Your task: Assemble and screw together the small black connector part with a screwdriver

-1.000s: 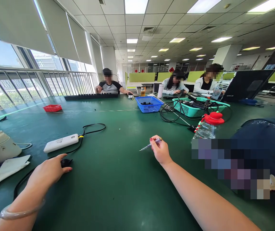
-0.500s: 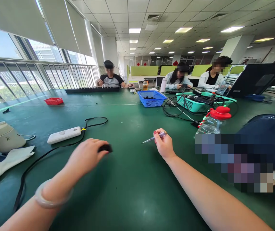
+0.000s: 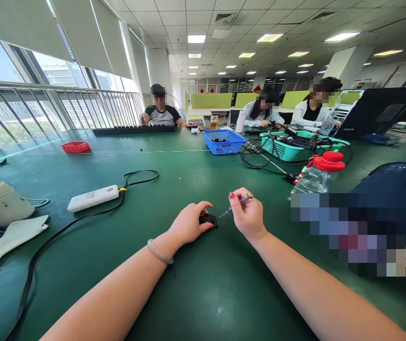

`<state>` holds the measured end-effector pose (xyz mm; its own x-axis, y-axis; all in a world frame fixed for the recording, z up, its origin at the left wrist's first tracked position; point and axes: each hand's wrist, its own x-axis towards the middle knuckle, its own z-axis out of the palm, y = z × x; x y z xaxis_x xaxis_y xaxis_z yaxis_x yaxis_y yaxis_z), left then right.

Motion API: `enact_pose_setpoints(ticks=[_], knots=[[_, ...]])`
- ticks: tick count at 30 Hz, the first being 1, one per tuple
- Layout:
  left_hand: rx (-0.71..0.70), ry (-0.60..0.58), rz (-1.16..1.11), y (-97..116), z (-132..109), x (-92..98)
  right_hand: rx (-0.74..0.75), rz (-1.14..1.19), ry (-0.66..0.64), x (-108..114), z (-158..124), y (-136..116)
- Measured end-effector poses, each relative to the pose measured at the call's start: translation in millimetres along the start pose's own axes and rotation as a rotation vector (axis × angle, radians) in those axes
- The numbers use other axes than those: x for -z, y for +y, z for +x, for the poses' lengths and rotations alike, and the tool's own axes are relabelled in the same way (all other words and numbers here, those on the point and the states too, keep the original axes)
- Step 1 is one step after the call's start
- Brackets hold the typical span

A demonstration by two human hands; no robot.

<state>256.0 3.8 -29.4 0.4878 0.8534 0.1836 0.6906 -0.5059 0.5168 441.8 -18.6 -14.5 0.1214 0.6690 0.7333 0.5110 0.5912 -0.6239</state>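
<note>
My left hand (image 3: 189, 221) pinches a small black part (image 3: 208, 219) that rests on the green table (image 3: 196, 284) in front of me. My right hand (image 3: 248, 215) grips a thin screwdriver (image 3: 236, 204) with a clear purple handle. Its metal tip points down and left, almost touching the black part. A pale bangle sits on my left wrist.
A white power strip (image 3: 93, 198) with a black cable (image 3: 82, 218) lies to the left, beside a beige appliance (image 3: 0, 202) and a white cloth (image 3: 7, 241). A water bottle with a red cap (image 3: 318, 176), blue basket (image 3: 223, 141), teal basket (image 3: 293, 150), laptop (image 3: 373, 116) and red tray (image 3: 75, 147) stand farther off. Three people sit at the far end.
My left hand picked the black part up from the left and carried it to the middle of the table. My right hand tilted the screwdriver tip down toward it.
</note>
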Motion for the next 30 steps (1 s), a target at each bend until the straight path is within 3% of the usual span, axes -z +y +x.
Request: enact_pose_setpoints(ticks=[4,8,14,19,30], knots=[[0.056,-0.008,-0.153,-8,0,-0.9,0.326,-0.102,-0.094,-1,-8,-10],[0.055,-0.032,-0.147,-9,2,0.2,0.421,-0.128,-0.119,-1,-10,-11],[0.053,-0.035,-0.122,-9,2,0.0,0.21,-0.097,-0.005,-2,-7,-2],[0.069,-0.027,-0.132,-9,1,-0.6,0.002,-0.048,-0.011,-5,-4,8],[0.07,-0.021,-0.103,-8,0,-0.8,-0.068,0.015,-0.09,-5,-2,13]])
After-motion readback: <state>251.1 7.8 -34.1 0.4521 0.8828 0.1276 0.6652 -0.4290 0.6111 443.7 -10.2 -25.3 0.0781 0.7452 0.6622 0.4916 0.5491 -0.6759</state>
